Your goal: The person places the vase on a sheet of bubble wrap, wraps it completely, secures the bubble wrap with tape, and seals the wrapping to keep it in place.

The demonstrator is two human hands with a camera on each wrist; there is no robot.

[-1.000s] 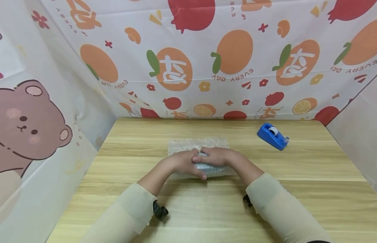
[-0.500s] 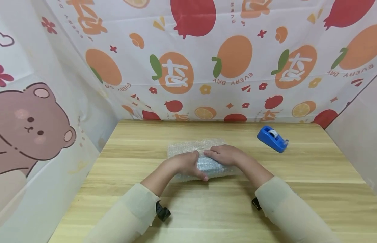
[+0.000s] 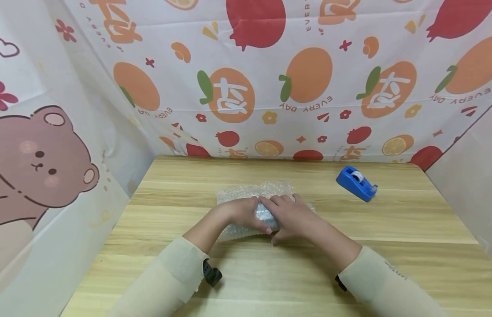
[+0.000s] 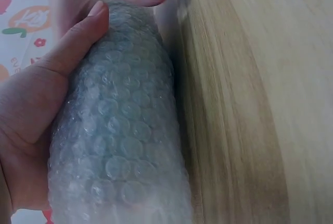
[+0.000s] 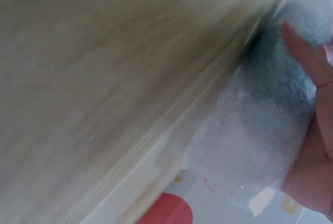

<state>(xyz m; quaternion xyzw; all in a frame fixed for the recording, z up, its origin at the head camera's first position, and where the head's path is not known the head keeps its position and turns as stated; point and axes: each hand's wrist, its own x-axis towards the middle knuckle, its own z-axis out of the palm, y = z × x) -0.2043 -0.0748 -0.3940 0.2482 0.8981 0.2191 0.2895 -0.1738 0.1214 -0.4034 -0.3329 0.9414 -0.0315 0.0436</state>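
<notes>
A roll of clear bubble wrap (image 3: pixel 265 214) lies crosswise on the table, and something pale blue shows through its layers. My left hand (image 3: pixel 242 212) grips its left part, thumb along the near side. My right hand (image 3: pixel 296 216) spans the right part, with fingers over the top and thumb at the front. In the left wrist view the wrapped bundle (image 4: pixel 122 130) is a long rounded shape with bubbles outward. From the right wrist, its end (image 5: pixel 234 140) looks looser and cloudier. The wrapped thing itself is hidden.
A blue tape dispenser (image 3: pixel 356 183) with a roll of tape stands at the back right of the wooden table (image 3: pixel 269 281). Printed fruit cloth (image 3: pixel 265 88) hangs behind the table's far edge, and a bear-print cloth (image 3: pixel 39 163) hangs at the left.
My right hand drew away from the left hand, then came down over the right part of the roll, its thumb now at the front. My left hand kept its hold. The roll is slightly tilted.
</notes>
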